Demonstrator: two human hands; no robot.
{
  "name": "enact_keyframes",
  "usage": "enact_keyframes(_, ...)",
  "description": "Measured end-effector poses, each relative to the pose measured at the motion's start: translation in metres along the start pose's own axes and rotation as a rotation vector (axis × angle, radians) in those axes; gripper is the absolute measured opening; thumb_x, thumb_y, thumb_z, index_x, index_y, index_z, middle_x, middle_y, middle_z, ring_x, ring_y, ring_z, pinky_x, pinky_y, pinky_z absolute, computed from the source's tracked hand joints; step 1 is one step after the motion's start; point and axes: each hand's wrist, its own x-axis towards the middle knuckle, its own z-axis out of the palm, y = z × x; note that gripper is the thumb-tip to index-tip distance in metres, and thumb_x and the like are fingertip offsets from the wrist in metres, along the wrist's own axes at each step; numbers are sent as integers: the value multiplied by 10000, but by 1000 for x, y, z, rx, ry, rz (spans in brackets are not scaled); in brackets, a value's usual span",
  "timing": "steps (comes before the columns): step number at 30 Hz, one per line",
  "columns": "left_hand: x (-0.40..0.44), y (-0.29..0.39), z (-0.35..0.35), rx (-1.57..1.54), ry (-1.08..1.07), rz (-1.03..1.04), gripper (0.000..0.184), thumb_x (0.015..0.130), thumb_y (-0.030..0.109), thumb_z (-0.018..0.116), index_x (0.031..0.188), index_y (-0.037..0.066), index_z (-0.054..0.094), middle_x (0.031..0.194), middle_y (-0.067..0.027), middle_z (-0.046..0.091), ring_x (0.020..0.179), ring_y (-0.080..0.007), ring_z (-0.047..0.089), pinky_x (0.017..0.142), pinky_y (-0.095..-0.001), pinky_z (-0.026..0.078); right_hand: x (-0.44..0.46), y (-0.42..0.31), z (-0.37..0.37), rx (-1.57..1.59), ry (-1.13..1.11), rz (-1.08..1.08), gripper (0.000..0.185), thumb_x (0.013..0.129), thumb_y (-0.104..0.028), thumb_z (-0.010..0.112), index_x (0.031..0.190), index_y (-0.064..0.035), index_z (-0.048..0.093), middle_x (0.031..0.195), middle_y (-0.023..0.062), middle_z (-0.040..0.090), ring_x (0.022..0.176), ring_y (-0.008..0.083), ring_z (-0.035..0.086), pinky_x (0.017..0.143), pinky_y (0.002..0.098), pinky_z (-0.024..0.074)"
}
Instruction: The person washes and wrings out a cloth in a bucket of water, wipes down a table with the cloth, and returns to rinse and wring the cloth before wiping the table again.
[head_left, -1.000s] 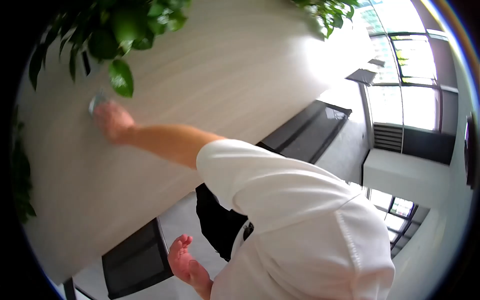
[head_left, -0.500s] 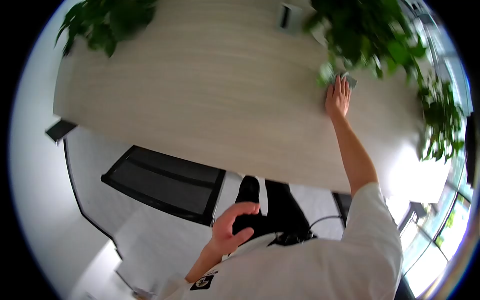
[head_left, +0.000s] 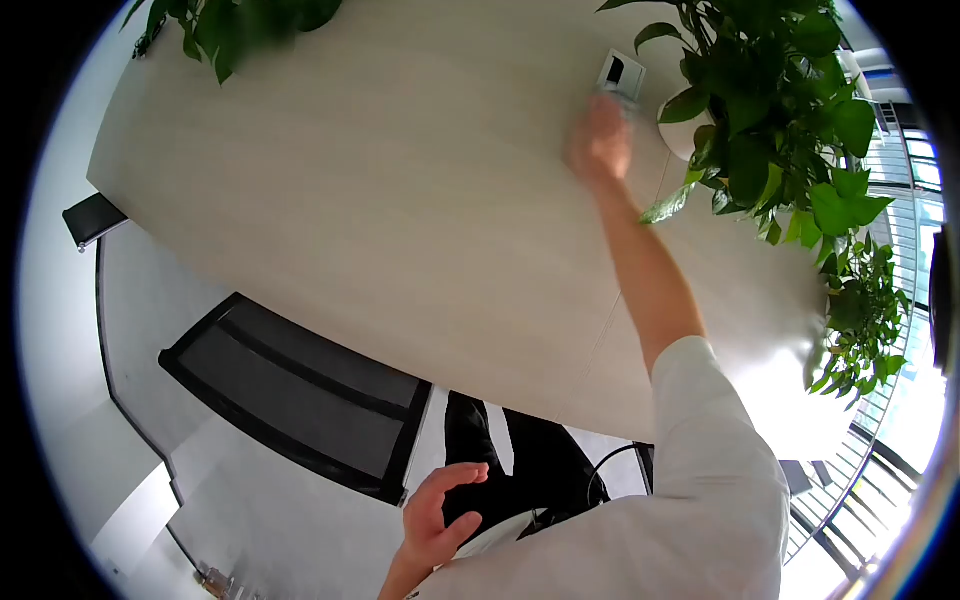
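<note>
Greyish and blurred, a cloth-like piece [head_left: 630, 101] shows at the far end of our right hand [head_left: 603, 140], near the white-framed tabletop panel [head_left: 626, 74]; we cannot tell how those fingers are set. Our left hand [head_left: 432, 522], fingers curved and thumb apart, hangs over black trousers [head_left: 535, 455]. Beyond them we see the pale wood-grain table [head_left: 400, 200], a black mesh chair [head_left: 290, 390], and pothos [head_left: 765, 120] in a white pot [head_left: 680, 135]. The frame crops the upper-left plant [head_left: 265, 25]; glare [head_left: 800, 400] whitens the table's right corner.
</note>
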Motion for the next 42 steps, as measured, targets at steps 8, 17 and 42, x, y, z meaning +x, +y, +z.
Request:
enact_keyframes(8,2,11,27,58,-52,84,467,791,16,653,1233,-75,532,1220,-208,599,1094,-282,597,973,-375,458,-182,-183,-18,344,-237,-1034,506,964,-205,390,1451,-69,381,1551,112,312,1450,261,254,1195,431,179)
enact_keyframes(17,-53,17,4,37,-78,168,470,810,68,653,1245,-62,531,1242,-208,583,1108,-290,582,980,-398,448,-193,98,-48,97,-31,240,532,966,-286,424,1456,-87,359,1546,115,306,1441,277,241,1181,393,192)
enact_keyframes(42,-112,142,-279,-33,-87,339,550,848,55,615,1371,30,448,1348,-149,524,1129,-228,576,989,-397,430,-211,-275,-23,-61,-321,-267,590,963,-309,429,1492,-86,296,1533,150,309,1442,296,232,1178,419,210)
